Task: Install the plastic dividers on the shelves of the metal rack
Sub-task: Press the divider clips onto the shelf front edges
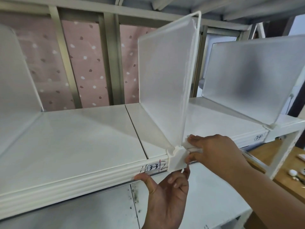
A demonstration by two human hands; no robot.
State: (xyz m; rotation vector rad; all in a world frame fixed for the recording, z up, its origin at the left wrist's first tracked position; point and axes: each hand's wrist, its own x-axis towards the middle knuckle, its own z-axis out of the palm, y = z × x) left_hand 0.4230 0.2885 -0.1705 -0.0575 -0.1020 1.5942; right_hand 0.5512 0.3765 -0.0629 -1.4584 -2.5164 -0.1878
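A frosted white plastic divider stands upright across the white metal shelf, its front clip hooked over the shelf's front lip beside a label reading 3-3. My right hand pinches the clip's right side with thumb and fingers. My left hand reaches up from below, thumb pressed under the shelf lip and fingertips touching the clip's underside. A second divider stands further right on the same shelf. Part of a third divider shows at the far left.
Behind the rack hang pink spotted cloth panels between metal uprights. A lower shelf with dark smudges lies beneath. At the right, past the rack's end post, a wooden surface holds small items.
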